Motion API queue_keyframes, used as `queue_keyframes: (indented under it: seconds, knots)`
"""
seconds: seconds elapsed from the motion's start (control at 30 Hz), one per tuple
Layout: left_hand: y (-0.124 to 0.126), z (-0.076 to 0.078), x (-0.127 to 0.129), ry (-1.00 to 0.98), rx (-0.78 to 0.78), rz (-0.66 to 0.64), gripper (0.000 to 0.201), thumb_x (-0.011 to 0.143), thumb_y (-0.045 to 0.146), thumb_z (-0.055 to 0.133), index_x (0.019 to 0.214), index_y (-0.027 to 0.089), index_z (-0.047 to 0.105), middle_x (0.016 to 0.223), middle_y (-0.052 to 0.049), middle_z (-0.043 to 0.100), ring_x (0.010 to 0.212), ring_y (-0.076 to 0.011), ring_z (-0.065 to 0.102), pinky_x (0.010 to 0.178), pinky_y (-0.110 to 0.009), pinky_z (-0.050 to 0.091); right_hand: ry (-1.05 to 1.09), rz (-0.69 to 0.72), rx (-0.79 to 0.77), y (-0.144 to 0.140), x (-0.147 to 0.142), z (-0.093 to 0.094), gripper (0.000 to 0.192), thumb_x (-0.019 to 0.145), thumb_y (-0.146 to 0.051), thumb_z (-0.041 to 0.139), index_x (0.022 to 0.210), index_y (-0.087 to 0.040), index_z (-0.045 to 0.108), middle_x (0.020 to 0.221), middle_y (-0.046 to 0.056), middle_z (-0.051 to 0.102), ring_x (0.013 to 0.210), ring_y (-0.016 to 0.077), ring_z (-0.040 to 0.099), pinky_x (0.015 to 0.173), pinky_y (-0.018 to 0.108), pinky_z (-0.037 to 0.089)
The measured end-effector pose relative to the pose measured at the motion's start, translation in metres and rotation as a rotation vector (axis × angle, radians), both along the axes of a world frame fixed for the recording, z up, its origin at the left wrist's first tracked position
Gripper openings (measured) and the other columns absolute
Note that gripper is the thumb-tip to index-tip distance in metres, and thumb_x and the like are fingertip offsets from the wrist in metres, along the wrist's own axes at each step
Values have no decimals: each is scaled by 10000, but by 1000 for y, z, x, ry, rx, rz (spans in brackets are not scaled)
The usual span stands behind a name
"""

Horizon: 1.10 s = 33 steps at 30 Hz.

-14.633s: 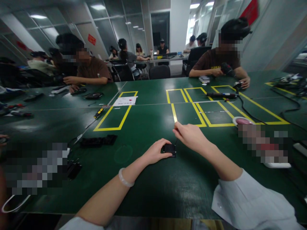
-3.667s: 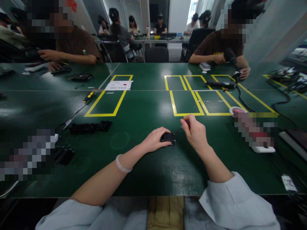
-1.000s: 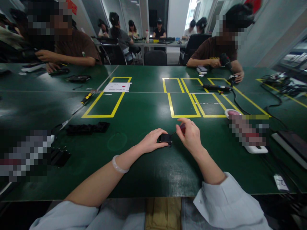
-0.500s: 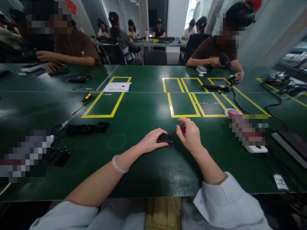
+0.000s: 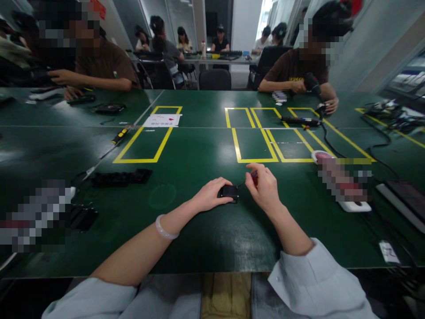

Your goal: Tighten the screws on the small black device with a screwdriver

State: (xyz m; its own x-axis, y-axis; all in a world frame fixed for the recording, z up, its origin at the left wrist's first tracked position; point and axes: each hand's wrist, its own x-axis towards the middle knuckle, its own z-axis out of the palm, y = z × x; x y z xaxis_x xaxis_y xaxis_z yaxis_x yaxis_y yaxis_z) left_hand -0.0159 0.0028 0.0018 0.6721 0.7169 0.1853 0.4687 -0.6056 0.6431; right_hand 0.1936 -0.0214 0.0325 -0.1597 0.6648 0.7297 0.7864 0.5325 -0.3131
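Student: Foreground first: what lies nearest the viewer?

Tutor: Light-blue sleeves (image 5: 295,277), at the front edge of the green counter (image 5: 199,248). A pale bracelet (image 5: 166,228) encircles the left wrist.

Student: And the left hand (image 5: 212,195)?

Tutor: Gripping a small black block (image 5: 229,191), thumb along the near edge, fingers at the far one. The block is at the middle of the counter's near half.

Student: The right hand (image 5: 264,185)?

Tutor: Closed about the reddish handle of a small screwdriver (image 5: 254,174). Its thin shaft slants down toward the block's far right corner; whether the tip touches is too fine to tell.

Student: What surrounds them?

Tutor: At left, loose black parts (image 5: 83,217); beyond these, a long black piece (image 5: 121,177). At right, a white-ended object (image 5: 357,206), its middle blurred. Farther off, yellow tape (image 5: 257,161) marks rectangles; a black-and-yellow tool handle (image 5: 119,135) lies left of a white paper sheet (image 5: 163,120).

Student: And the background?

Tutor: Across the counter, two people in brown shirts (image 5: 109,62); the one at right holds a dark handheld device (image 5: 311,83). Behind stands a black chair (image 5: 214,79).
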Motion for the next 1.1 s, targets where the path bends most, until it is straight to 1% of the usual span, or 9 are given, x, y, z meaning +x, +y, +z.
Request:
queue_keyframes:
  seconds: [0.17, 0.27, 0.37, 0.5, 0.6, 0.8, 0.93, 1.1]
  knots:
    - [0, 1, 0, 0, -2, 0, 357, 839, 414, 654, 1123, 209, 581, 1079, -64, 612, 999, -231, 583, 897, -357, 454, -2, -13, -17, 0, 1, -2, 168, 924, -323, 501, 1040, -211, 548, 773, 15, 603, 639, 153, 513, 665, 296, 444]
    - [0, 2, 0, 0, -4, -1, 359, 836, 413, 657, 1121, 208, 583, 1077, -63, 614, 996, -230, 585, 890, -351, 456, 7, -4, -15, 0, 1, -2, 156, 926, -280, 481, 1048, -209, 547, 758, 10, 592, 630, 151, 511, 667, 294, 445]
    - [0, 2, 1, 3, -6, -6, 362, 836, 415, 656, 1120, 203, 582, 1079, -66, 612, 998, -232, 584, 889, -351, 455, 11, 5, -2, 0, 1, -2, 188, 909, -231, 479, 1082, -190, 541, 750, 8, 583, 638, 154, 513, 680, 297, 444]
    - [0, 1, 0, 2, -7, -4, 359, 837, 415, 655, 1116, 202, 578, 1082, -68, 611, 1020, -236, 579, 891, -350, 452, 12, -1, -1, 0, 1, -2, 205, 896, -220, 481, 1090, -188, 538, 757, 8, 587, 645, 158, 510, 688, 305, 443]
    - [0, 1, 0, 3, -11, -6, 365, 837, 418, 655, 1121, 203, 574, 1086, -68, 611, 1021, -236, 581, 890, -349, 451, 8, 1, -4, -1, 1, -1, 191, 908, -246, 481, 1085, -198, 535, 772, 12, 599, 650, 158, 515, 688, 307, 447]
    - [0, 0, 0, -9, -17, -3, 370, 833, 423, 657, 1128, 211, 581, 1082, -66, 614, 1013, -238, 580, 897, -360, 451, 7, 1, 4, -1, 1, -1, 182, 913, -331, 538, 1043, -204, 547, 797, 21, 621, 653, 156, 522, 676, 302, 452]
    - [-1, 3, 0, -5, -27, 2, 365, 834, 426, 653, 1121, 212, 585, 1084, -70, 615, 1017, -241, 580, 902, -368, 452, 4, -10, -2, 0, 1, -2, 150, 923, -305, 511, 1037, -215, 550, 799, 20, 619, 649, 154, 520, 677, 302, 451]
    - [-1, 3, 0, 2, -26, -5, 359, 835, 418, 654, 1119, 209, 584, 1086, -69, 613, 1016, -240, 581, 890, -360, 455, 3, -6, -5, -1, 1, 0, 155, 919, -253, 476, 1055, -212, 538, 788, 15, 609, 641, 154, 516, 678, 306, 448]
